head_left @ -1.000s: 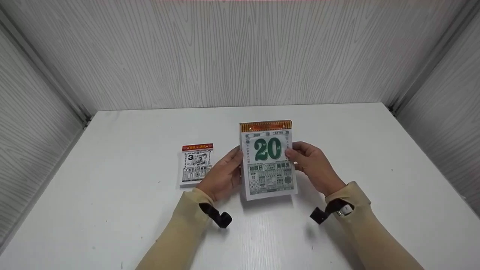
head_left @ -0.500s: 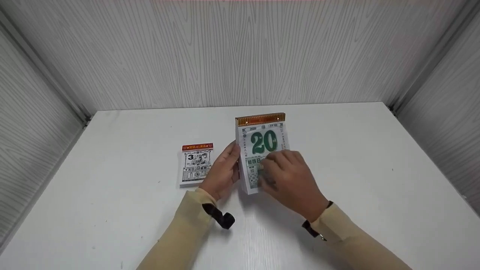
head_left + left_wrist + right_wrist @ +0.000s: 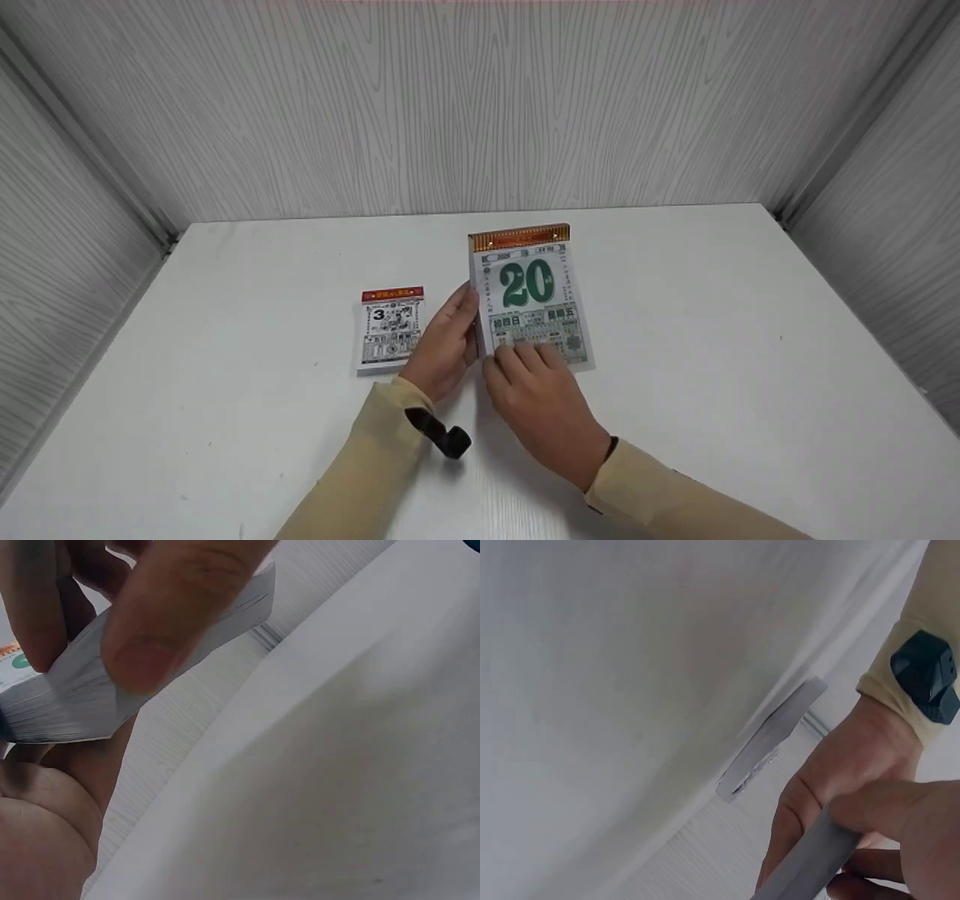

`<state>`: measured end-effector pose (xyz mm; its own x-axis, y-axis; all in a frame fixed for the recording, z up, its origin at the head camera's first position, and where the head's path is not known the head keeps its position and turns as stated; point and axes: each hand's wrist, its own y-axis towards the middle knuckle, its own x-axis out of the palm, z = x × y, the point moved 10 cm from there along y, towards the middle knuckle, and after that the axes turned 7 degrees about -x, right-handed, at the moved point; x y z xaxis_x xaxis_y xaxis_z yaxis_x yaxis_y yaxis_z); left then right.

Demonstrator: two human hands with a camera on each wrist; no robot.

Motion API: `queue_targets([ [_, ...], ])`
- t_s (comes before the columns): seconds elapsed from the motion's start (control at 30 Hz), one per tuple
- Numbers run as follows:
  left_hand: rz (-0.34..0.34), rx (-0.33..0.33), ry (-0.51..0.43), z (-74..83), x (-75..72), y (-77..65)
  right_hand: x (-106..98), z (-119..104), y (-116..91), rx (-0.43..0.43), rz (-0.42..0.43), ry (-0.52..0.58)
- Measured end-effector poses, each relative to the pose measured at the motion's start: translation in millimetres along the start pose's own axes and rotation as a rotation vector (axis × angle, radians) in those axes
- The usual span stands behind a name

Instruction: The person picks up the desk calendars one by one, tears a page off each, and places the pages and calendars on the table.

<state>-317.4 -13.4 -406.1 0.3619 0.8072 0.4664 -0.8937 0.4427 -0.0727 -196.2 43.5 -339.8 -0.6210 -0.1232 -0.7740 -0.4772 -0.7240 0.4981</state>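
Orange-gold card, finely ribbed, caps a thick tear-off calendar [image 3: 527, 281] held tilted over the tabletop [image 3: 712, 315]. Its thin white sheet bears a fat green "20", with "2026" above and "初四日" and "星期五" below; the tiny green print under these is too small to read. Along its left edge the left hand [image 3: 442, 345] grips the layered block, while the right hand [image 3: 544, 412] pinches the bottom end, fingers over the front and thumb against the stacked paper edges. Just left, flat on the smooth white tabletop, lies a smaller calendar [image 3: 391, 330] with a red header, illegible gold characters and a black "3". Wavy grey wood grain patterns the back panel [image 3: 480, 105].
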Motion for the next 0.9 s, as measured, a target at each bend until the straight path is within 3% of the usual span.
queue_targets([
  [0.3, 0.018, 0.015, -0.006, 2.2, -4.2, -0.9, 4, 9, 1, 0.093, 0.054, 0.118],
  [0.57, 0.039, 0.008, -0.003, 1.6, -8.3, -1.4, 1, 14, 0, 0.075, 0.107, 0.225],
  [0.83, 0.011, 0.024, -0.015, 2.2, -8.6, -2.4, 2, 35, -5, 0.175, 0.179, 0.495],
  [0.9, 0.002, 0.031, -0.020, 2.0, -8.3, -2.7, 4, 41, -7, 0.202, 0.194, 0.611],
])
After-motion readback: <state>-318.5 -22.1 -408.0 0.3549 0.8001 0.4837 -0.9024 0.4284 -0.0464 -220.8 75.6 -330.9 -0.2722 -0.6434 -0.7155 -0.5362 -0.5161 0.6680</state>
